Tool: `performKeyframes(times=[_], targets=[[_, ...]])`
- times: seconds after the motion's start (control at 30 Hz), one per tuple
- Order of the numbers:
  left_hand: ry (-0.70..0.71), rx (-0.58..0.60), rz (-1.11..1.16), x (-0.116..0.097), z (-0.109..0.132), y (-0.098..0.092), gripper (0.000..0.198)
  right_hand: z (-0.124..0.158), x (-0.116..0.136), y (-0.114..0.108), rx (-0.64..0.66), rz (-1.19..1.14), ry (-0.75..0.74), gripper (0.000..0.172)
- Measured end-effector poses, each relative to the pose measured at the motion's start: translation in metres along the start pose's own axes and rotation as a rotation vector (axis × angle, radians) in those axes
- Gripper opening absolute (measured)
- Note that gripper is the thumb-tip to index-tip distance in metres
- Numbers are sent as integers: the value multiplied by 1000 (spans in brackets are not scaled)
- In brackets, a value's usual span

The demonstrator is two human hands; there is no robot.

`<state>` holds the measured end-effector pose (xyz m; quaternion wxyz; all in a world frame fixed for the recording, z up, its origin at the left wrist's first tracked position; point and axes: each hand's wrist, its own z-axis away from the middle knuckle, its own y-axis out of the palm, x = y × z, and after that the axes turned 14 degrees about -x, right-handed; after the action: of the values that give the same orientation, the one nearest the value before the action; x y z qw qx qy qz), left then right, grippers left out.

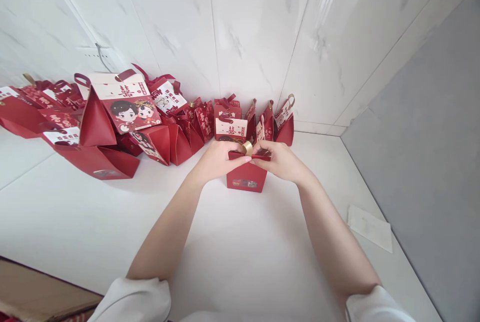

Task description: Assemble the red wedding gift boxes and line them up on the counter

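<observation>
A red gift box (245, 177) with a small window in its front stands upright on the white table. My left hand (221, 158) pinches the left side of its top edge, and my right hand (278, 159) pinches the right side. Both thumbs lie along the near edge, almost meeting in the middle. Between my hands a gold ribbon loop (247, 148) rises from the box's top. Behind it, close to my fingertips, stands another gift box (231, 129) with a white and red printed front. The far side of the box I hold is hidden.
Several red gift boxes (105, 164) are piled at the left, and a few more (285, 129) stand along the tiled wall (258, 27). A white paper piece (370, 227) lies at the right, beside a grey panel (423, 127). A cardboard box (41, 292) is at the lower left.
</observation>
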<state>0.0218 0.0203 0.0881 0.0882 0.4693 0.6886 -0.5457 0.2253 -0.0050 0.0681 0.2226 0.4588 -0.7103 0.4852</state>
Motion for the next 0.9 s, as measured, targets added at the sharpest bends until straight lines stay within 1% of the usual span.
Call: performKeyframes(times=[0.13,0.27,0.43,0.53,0.63,0.73,0.83,0.9], targets=[[-9,-38,-27,2,-2,4,23,-1,0,2,-23,67,-28,10],[37,-24,-33,5,-3,3,22,-1,0,1,-18,40,-56,6],[131,23,-137,4,0,-2,23,0,0,-1,18,-1,-67,8],[217,20,-237,4,-1,-2,25,1,-1,0,-6,60,-101,7],[264,22,-256,7,-2,-1,26,1,-3,2,-23,115,-133,7],[231,55,-198,11,-3,-5,27,0,-2,1,-13,120,-131,12],[117,111,-86,11,-2,-9,25,1,1,-4,24,87,-99,12],[68,118,-7,8,-2,-9,24,2,5,-7,30,27,-96,11]])
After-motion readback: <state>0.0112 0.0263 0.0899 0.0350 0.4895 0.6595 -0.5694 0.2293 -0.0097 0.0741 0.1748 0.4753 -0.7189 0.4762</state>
